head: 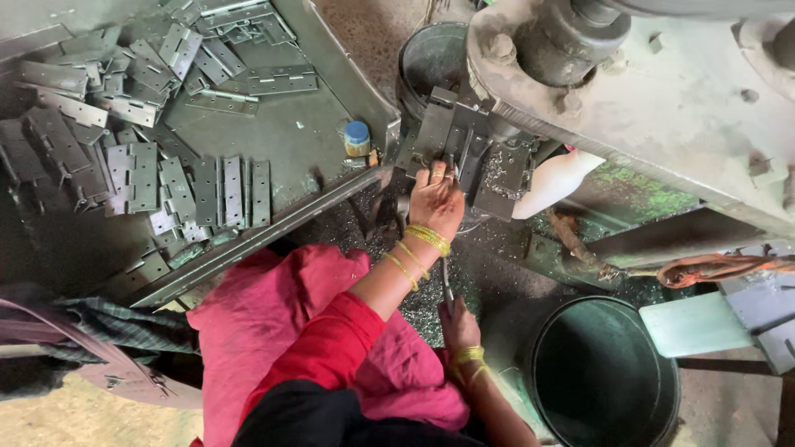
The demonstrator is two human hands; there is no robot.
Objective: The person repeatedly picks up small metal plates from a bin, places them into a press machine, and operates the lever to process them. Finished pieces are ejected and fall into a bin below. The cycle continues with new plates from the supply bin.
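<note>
Your left hand [436, 201] is up at the press, fingers curled onto the grey metal hinge plate [436, 136] that sits in the dark fixture [480, 157] under the big machine body [662, 99]; the hand is closed on the plate's near edge, thumb hidden. Your right hand [458, 324] is low by your knee, wrapped around a thin metal rod [447, 285] that stands up toward the fixture (a lever or a poker, too slim to tell). Judge the plate as stiff stamped steel, light for its size, hard-edged and probably greasy, so it will slide rather than bend; pinch it by the flat leaf near the edge, well clear of the die, not by the knuckle. The loose hinges [149, 165] heaped in the long metal tray [273, 232] to your left will handle the same, and they fold at the pin if lifted by one leaf. A small blue-capped jar [357, 138] stands at the tray's corner just beside your reach. A white plastic bottle [555, 182] leans against the fixture on the far side, one dark bucket [600, 377] sits just beside your right hand, and another [431, 58] stands behind the fixture. Metal chips [431, 298] litter the floor between your knees, and your pink cloth [265, 331] lies close to them.
</note>
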